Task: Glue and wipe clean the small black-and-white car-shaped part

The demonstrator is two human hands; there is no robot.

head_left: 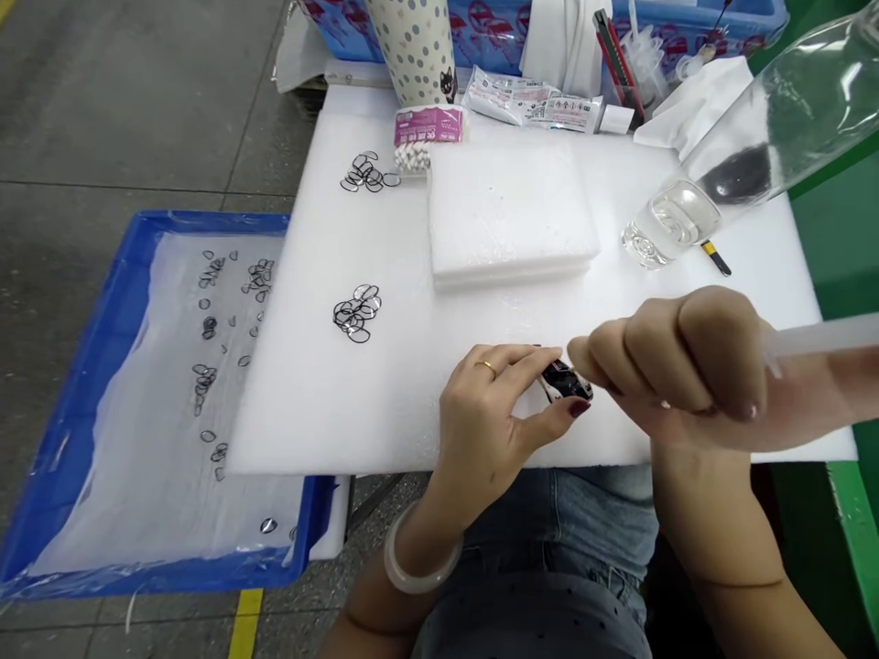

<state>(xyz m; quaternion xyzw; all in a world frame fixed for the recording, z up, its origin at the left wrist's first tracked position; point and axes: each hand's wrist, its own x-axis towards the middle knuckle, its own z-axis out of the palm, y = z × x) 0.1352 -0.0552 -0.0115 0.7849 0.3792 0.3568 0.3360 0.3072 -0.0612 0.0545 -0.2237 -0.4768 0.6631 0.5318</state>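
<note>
One blk pc [569, 381] btwn L hand [491, 421] tips, pinched; R hand [677, 361] fisted round tube [830, 337].

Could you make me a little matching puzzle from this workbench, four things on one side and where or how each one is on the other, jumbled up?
1. Small black part
2. Polka-dot cup
3. Blue tray
4. Translucent tube

A. Lined with a white sheet
B. Held in the right hand
C. Between the left hand's thumb and fingers
D. Just behind the cotton swabs

Pairs: 1-C, 2-D, 3-A, 4-B
</note>
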